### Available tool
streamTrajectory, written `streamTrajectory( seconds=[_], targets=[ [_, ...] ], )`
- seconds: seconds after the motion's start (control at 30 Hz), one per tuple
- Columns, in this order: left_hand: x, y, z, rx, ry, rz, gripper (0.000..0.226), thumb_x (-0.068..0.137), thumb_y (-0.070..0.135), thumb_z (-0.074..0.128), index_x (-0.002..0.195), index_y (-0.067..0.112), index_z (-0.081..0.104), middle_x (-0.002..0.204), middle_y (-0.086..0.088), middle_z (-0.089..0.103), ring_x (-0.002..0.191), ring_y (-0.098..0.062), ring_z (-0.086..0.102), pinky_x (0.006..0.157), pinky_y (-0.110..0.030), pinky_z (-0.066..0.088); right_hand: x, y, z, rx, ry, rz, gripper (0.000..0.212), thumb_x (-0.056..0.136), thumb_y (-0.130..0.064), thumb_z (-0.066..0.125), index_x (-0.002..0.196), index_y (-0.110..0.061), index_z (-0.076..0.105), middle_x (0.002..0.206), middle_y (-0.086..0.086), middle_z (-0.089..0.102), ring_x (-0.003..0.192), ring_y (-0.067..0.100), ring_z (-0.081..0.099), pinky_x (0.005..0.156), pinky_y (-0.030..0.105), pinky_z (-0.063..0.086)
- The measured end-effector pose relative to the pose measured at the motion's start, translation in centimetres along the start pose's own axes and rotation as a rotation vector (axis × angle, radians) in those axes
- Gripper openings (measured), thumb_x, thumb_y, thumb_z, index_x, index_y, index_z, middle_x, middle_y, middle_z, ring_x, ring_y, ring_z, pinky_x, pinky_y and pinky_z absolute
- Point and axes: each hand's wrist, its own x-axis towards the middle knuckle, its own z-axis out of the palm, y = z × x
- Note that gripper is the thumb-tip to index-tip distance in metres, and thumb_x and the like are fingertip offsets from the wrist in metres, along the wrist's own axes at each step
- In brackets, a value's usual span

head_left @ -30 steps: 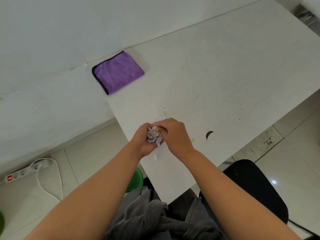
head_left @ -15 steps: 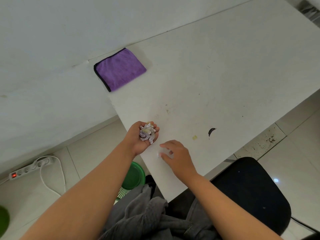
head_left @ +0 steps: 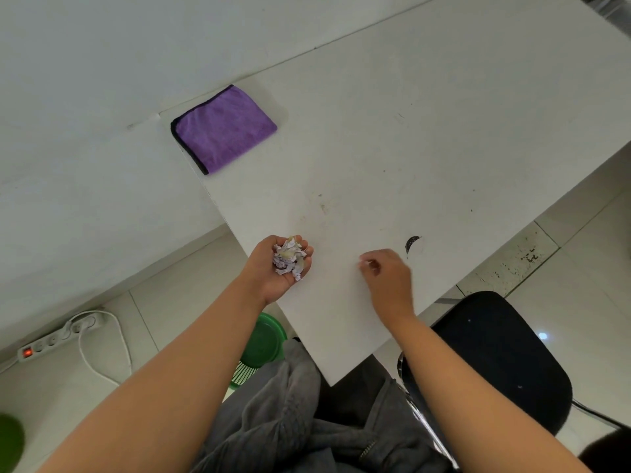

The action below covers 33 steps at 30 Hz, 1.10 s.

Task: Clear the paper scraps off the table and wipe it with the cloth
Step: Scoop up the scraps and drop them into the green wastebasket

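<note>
Scraps (head_left: 290,259) cupped in left hand (head_left: 273,268); right hand (head_left: 387,278) perhaps pinching.

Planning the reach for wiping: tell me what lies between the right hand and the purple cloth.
In the head view, only bare, faintly stained table lies between right hand and purple cloth.

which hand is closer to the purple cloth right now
Left. The left hand, cupping paper scraps, sits below the purple cloth near the table's edge; the right hand is farther off, lower right.

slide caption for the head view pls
Left hand cups paper scraps; right hand pinches another off the table; cloth waits.
</note>
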Motion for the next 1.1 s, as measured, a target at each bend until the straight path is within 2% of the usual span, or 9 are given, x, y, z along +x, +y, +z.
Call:
streamTrajectory(
  seconds=[0.07,0.13,0.3,0.37,0.5,0.73,0.9,1.03,1.1],
  targets=[
    [0.0,-0.3,0.3,0.004,-0.006,-0.014,0.026,0.088,0.01,0.031,0.079,0.007,0.056,0.076,-0.006,0.058,0.075,-0.02,0.057,0.059,-0.024,0.053,1.0,1.0,-1.7,-0.006,0.087,0.083,0.009,0.088,-0.008,0.061,0.094,-0.008,0.067,0.096,0.004,0.062,0.076,0.01,0.054,0.067,0.004,0.037],
    [0.0,-0.6,0.6,0.01,-0.013,-0.025,0.027,0.088,0.01,0.031,0.078,0.007,0.056,0.076,-0.006,0.057,0.075,-0.02,0.056,0.059,-0.024,0.053,2.0,1.6,-2.8,-0.039,0.114,0.115,0.009,0.088,-0.008,0.061,0.095,-0.008,0.067,0.096,0.005,0.062,0.08,0.012,0.054,0.071,0.012,0.037],
    [0.1,-1.3,1.1,0.052,-0.017,-0.051,0.027,0.088,0.01,0.031,0.078,0.007,0.056,0.077,-0.006,0.056,0.075,-0.02,0.056,0.06,-0.024,0.053,3.0,2.4,-2.4,-0.085,-0.01,0.068,0.012,0.087,-0.001,0.058,0.094,-0.006,0.067,0.099,0.005,0.062,0.091,0.018,0.056,0.081,0.024,0.044],
    [0.1,-1.5,1.2,0.078,-0.013,-0.057,0.027,0.089,0.011,0.031,0.078,0.008,0.056,0.077,-0.005,0.057,0.075,-0.02,0.056,0.06,-0.024,0.053,3.1,2.5,-1.8,-0.13,-0.027,0.017,0.013,0.086,0.003,0.057,0.091,-0.005,0.066,0.1,0.006,0.062,0.096,0.021,0.055,0.081,0.024,0.042],
    [0.2,-2.0,1.4,0.111,-0.017,-0.078,0.027,0.089,0.011,0.031,0.077,0.008,0.055,0.075,-0.004,0.057,0.075,-0.019,0.056,0.062,-0.023,0.052,3.1,2.3,-1.6,-0.205,-0.061,-0.031,0.019,0.087,0.005,0.052,0.092,-0.003,0.067,0.098,0.007,0.062,0.09,0.015,0.05,0.077,0.021,0.037],
    [0.3,-2.6,1.6,0.112,-0.017,-0.093,0.027,0.088,0.01,0.03,0.077,0.007,0.055,0.077,-0.005,0.055,0.074,-0.019,0.055,0.059,-0.023,0.055,4.1,0.9,-1.8,-0.27,-0.18,0.078,0.023,0.087,0.006,0.042,0.102,-0.006,0.054,0.095,0.011,0.057,0.085,0.025,0.053,0.074,0.037,0.046],
    [0.4,-2.7,2.0,0.124,-0.006,-0.1,0.027,0.089,0.01,0.032,0.079,0.007,0.057,0.077,-0.006,0.058,0.075,-0.02,0.057,0.06,-0.024,0.056,3.6,0.7,-1.5,-0.273,-0.233,0.115,0.028,0.085,0.006,0.033,0.104,-0.011,0.043,0.092,0.011,0.054,0.08,0.026,0.051,0.061,0.033,0.039],
    [0.5,-2.7,2.3,0.141,-0.005,-0.103,0.027,0.089,0.011,0.032,0.08,0.007,0.058,0.077,-0.006,0.059,0.075,-0.019,0.058,0.059,-0.023,0.056,2.8,0.7,-2.0,-0.093,-0.105,0.165,0.017,0.092,-0.001,0.037,0.105,-0.01,0.043,0.077,-0.003,0.048,0.072,0.018,0.047,0.058,0.028,0.036],
    [0.4,-2.7,2.4,0.141,-0.005,-0.1,0.027,0.089,0.011,0.033,0.08,0.007,0.058,0.077,-0.006,0.06,0.076,-0.019,0.058,0.059,-0.024,0.056,2.3,0.4,-2.5,0.017,-0.043,0.184,0.014,0.094,-0.004,0.041,0.106,-0.009,0.045,0.079,-0.004,0.048,0.072,0.013,0.047,0.06,0.023,0.039]
  ],
)
